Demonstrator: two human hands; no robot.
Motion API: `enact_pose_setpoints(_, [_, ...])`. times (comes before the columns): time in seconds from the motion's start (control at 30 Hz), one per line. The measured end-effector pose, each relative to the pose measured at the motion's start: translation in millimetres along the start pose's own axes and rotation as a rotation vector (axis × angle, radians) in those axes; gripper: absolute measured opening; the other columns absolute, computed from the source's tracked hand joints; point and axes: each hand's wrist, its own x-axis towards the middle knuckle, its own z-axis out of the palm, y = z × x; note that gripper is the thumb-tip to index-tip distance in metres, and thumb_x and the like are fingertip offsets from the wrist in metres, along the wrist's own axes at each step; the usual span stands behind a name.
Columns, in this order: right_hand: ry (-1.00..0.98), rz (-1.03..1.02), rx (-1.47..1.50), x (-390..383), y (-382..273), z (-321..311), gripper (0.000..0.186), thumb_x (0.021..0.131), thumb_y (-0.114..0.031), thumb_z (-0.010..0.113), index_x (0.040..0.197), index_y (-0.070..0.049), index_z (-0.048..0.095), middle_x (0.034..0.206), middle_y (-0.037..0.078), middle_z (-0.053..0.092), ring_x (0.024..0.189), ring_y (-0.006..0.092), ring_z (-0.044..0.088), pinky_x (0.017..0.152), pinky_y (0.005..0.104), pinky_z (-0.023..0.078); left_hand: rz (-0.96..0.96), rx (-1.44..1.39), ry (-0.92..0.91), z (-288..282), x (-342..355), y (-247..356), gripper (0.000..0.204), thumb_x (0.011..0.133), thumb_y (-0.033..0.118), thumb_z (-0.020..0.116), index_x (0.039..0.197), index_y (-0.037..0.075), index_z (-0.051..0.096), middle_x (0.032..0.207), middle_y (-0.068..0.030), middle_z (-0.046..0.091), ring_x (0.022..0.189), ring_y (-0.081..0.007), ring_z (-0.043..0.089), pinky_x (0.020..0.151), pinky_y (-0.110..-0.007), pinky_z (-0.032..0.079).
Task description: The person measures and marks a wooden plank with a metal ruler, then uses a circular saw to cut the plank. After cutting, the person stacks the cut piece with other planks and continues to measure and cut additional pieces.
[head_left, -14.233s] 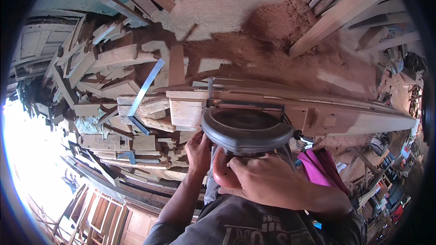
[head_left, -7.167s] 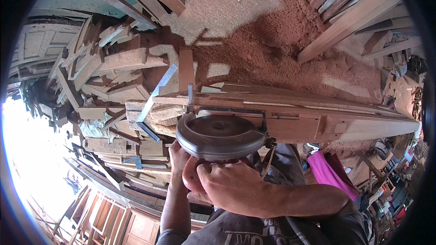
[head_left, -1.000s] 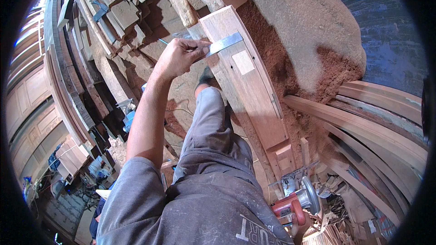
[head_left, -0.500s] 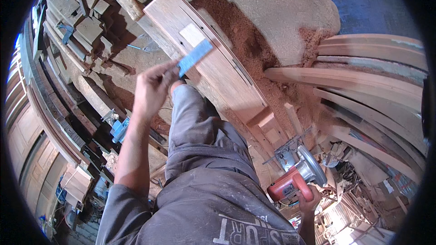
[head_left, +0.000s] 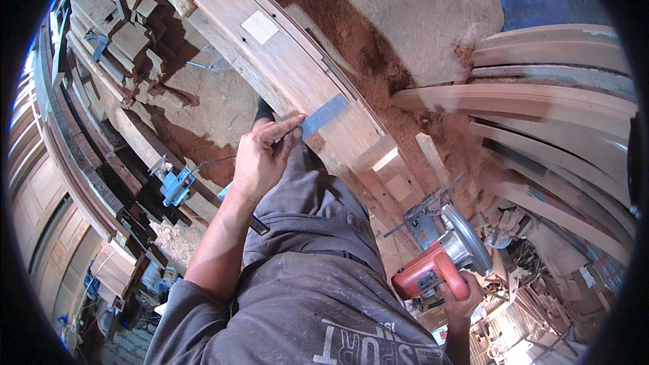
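My left hand [head_left: 267, 162] is closed on a metal try square [head_left: 324, 111], whose blade lies across a long pale wooden workpiece [head_left: 291, 61] running diagonally in front of me; part of the square is hidden behind the hand. A lighter square patch [head_left: 259, 27] is on the workpiece's upper part, and recessed cuts show toward its lower end. At the lower right, my right hand [head_left: 463, 297] grips the handle of a red and silver circular saw [head_left: 446, 260], held at the lower end of the workpiece.
Offcuts [head_left: 128, 40] are heaped at the upper left. A blue power tool [head_left: 177, 186] sits on timber left of my legs. Long boards [head_left: 547, 98] fan out at the right beside sawdust [head_left: 365, 40] on the floor. Stacked timber and panels line the far left; rough wood supports the workpiece.
The square has moved along the workpiece toward its lower end, away from the lighter patch. Earlier both hands were at the saw; now the saw is off to the right in my right hand.
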Motion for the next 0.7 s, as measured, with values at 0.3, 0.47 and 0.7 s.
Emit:
enact_pose_setpoints(0.3, [-0.010,-0.021,-0.018,2.6,-2.2,-1.5,0.051,0.069,-0.030,0.094,0.103,0.000,0.070,0.087,0.016,0.072,0.078,0.0348,0.070,0.073,0.0430,0.055,-0.022,0.011,0.019,9.0,-6.0,5.8,0.032,0.103,0.009,0.071,0.135,0.010,0.075,0.101,-0.0108,0.080,0.092,-0.0092,0.071,0.085,-0.029,0.058])
enact_pose_setpoints(0.47, [-0.037,-0.020,-0.023,0.3,3.2,-3.5,0.050,0.073,-0.028,0.091,0.105,0.003,0.068,0.091,0.017,0.071,0.081,0.0314,0.069,0.079,0.0430,0.055,-0.025,0.020,0.048,10.2,-7.0,11.2,0.031,0.103,0.010,0.071,0.134,0.012,0.076,0.097,-0.0118,0.079,0.089,-0.0099,0.071,0.084,-0.029,0.057])
enact_pose_setpoints(0.7, [0.004,-0.022,0.013,2.2,-1.8,0.0,0.051,0.068,-0.030,0.095,0.102,0.000,0.070,0.086,0.018,0.072,0.077,0.0357,0.070,0.074,0.0438,0.055,0.037,0.045,0.100,9.9,-5.8,15.2,0.028,0.101,0.015,0.075,0.128,0.014,0.079,0.082,-0.0117,0.070,0.070,-0.0155,0.066,0.069,-0.034,0.055])
